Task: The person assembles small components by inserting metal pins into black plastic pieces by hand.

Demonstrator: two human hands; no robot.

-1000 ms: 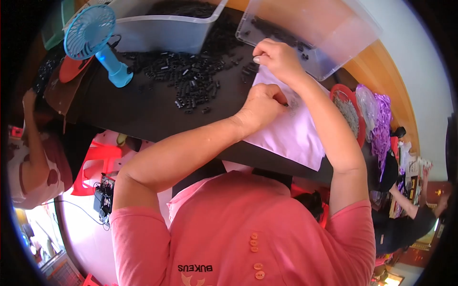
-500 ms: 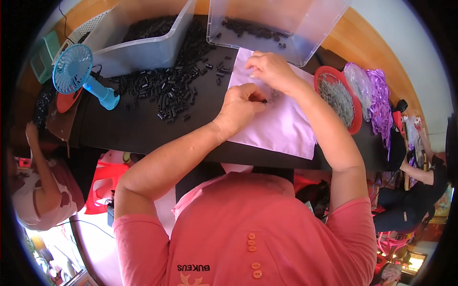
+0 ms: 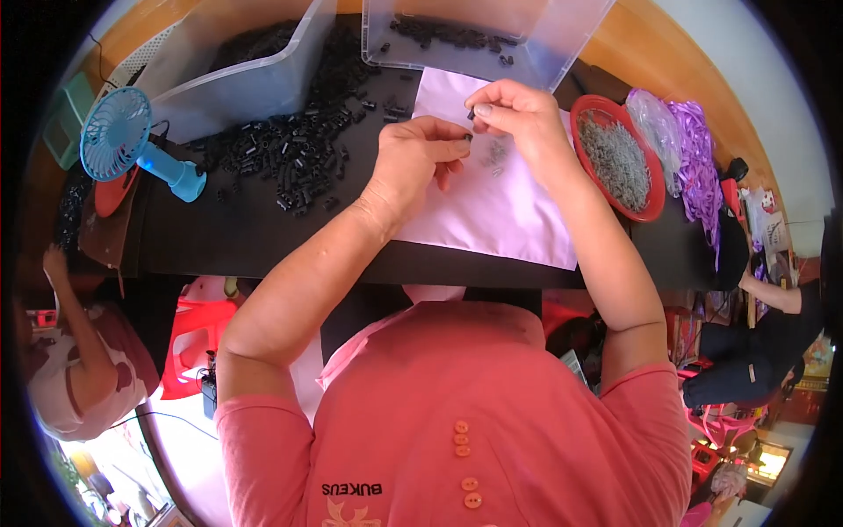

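Above a pink cloth (image 3: 492, 233) on the dark table, both of my hands are raised close together. My left hand (image 3: 413, 158) is closed, with a small black cylindrical piece (image 3: 467, 137) pinched at the thumb and fingertip. Just beyond it, my right hand (image 3: 527, 119) pinches another small black piece (image 3: 471, 114). The two pieces are apart. Small greyish clear parts (image 3: 497, 158) lie on the cloth beneath my hands. To the left spreads a heap of short black tubes (image 3: 294, 162). At the right, a red basket (image 3: 654, 204) holds many thin grey parts.
Clear plastic bins (image 3: 263, 83) with black pieces stand at the back. A blue handheld fan (image 3: 118, 132) is at the left. Purple strips (image 3: 698, 189) and a clear bag (image 3: 657, 140) lie beyond the basket. Other people sit at far left (image 3: 83, 373) and far right (image 3: 755, 342).
My right hand has turned and its fingers now pinch a black piece. My left hand still holds its piece, with other fingers loosened. The whole view has shifted slightly.
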